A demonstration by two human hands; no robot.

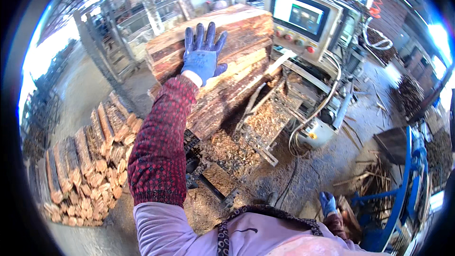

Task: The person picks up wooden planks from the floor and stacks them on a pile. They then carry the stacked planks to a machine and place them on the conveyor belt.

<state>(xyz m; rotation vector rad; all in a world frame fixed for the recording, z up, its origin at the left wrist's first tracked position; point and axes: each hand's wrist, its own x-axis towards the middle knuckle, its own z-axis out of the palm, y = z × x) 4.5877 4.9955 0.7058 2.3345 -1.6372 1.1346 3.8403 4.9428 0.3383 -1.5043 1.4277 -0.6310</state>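
My left hand, in a blue glove with dark fingertips, lies flat on a large stack of rough wooden boards. Its fingers are stretched and spread, gripping nothing. Lower right, my right hand hangs low beside my body, also gloved in blue. Its fingers look loosely extended with nothing visible in them, though it is small in view. Close to that hand are some pieces of wood. Both forearms wear dark red patterned sleeve covers.
A control panel with a screen and buttons stands behind the boards, with hoses and machinery beside it. Sawdust covers the machine bed. Split logs are piled on the left. A blue metal frame stands at right near scrap wood.
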